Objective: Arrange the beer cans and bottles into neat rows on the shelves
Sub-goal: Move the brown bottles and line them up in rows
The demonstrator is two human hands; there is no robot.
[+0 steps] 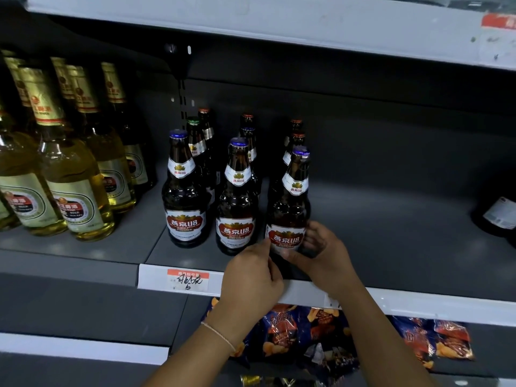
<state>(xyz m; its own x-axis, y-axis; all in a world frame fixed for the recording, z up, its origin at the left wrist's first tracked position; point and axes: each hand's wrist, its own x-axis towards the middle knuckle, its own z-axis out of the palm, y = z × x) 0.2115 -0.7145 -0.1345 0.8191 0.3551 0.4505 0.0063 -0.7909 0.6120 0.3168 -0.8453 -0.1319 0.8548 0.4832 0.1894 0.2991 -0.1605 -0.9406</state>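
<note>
We look down at a dark grey shelf holding beer. Three brown bottles stand upright in a front row, each with a blue cap, a white neck label and a red-and-white body label reading "燕京U8". More brown bottles line up behind them, with red caps and one green cap.

Our hands meet at the right bottle, which stands at the shelf's front edge. The left hand curls its fingers against the lower left of the label. The right hand wraps its fingers around the lower right side, thumb across the base. Both are grasping this bottle. The middle bottle stands just beside it, and the left bottle a little further along; neither is touched.

To the far left, clear bottles of pale yellow beer with gold foil necks lean in the wide lens; their oval labels show red bands and the word "BEER". At the far right a dark bottle with a white label is partly cut off.

On the shelf's white front rail sits a price tag with a red header and handwriting, including a "5". Below, blue and orange snack bags lie on the lower shelf. A thin bracelet circles our left wrist.
</note>
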